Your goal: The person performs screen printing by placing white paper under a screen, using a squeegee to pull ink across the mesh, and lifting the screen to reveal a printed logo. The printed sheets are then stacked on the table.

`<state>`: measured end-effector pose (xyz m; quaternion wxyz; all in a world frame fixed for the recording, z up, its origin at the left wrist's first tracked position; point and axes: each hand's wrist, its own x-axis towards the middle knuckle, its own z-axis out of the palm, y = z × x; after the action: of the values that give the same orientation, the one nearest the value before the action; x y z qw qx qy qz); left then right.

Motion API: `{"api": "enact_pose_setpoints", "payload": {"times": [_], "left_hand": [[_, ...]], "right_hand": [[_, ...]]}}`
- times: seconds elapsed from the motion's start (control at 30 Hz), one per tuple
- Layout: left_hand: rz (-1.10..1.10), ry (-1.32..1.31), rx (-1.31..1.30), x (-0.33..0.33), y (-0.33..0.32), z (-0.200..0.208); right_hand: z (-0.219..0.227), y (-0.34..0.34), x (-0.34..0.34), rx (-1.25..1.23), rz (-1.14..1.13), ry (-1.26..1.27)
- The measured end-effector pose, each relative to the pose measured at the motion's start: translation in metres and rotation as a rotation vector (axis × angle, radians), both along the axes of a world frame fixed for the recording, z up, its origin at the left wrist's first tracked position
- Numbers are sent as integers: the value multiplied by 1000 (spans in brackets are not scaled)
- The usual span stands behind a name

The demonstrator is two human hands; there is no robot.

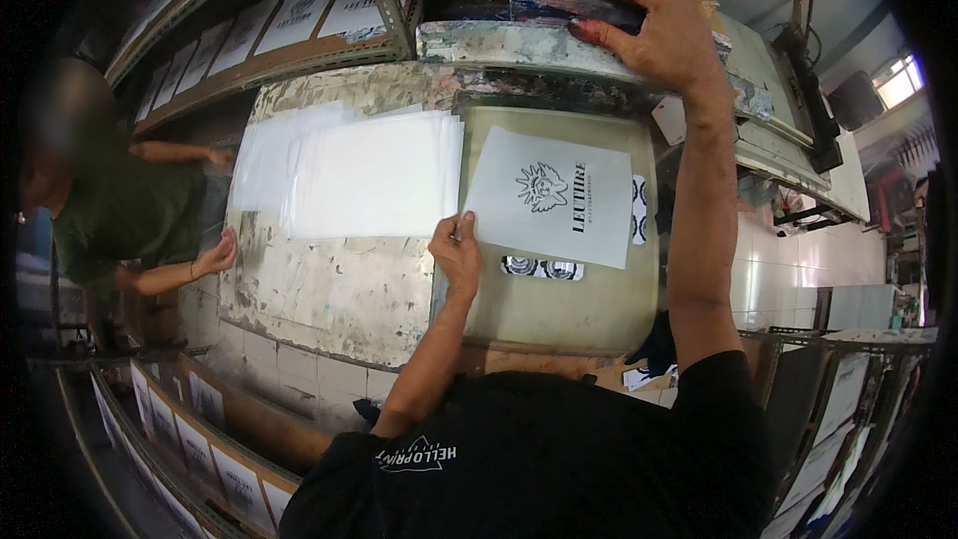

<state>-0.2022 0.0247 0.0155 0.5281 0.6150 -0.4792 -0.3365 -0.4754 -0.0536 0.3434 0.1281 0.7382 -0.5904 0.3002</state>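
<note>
My left hand (457, 252) pinches the lower left corner of a white sheet (504, 175) printed with a black winged-head design and lettering. The sheet lies tilted over a yellowish flat printing bed (489, 319). Partly covered by it, black-and-white round patterns (544, 268) show along its near and right edges. At the far side, my right hand (669, 35) is closed on the right end of an ink-smeared squeegee (559, 5), with dark red ink on its fingertips. Left of the printed sheet sits a stack of blank white sheets (374, 180).
The stack rests on a paint-stained table (329, 284). A person in a green shirt (150, 210) stands at its left end. Racks with printed sheets (299, 12) stand far left, with more near left (195, 439) and near right (833, 409). A paint-crusted ledge (499, 43) runs along the far side.
</note>
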Motion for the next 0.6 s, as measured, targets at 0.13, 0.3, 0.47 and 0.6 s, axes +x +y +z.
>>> {"api": "enact_pose_setpoints", "payload": {"times": [0.13, 0.3, 0.47, 0.6], "left_hand": [[87, 234, 65, 46, -19, 14], [248, 100, -45, 163, -37, -11], [653, -523, -64, 268, -23, -16], [859, -1115, -152, 268, -28, -7]], "right_hand": [[0, 2, -1, -22, 17, -12], [2, 9, -1, -2, -1, -27], [-3, 7, -1, 63, 30, -74], [-5, 9, 2, 48, 28, -87]]}}
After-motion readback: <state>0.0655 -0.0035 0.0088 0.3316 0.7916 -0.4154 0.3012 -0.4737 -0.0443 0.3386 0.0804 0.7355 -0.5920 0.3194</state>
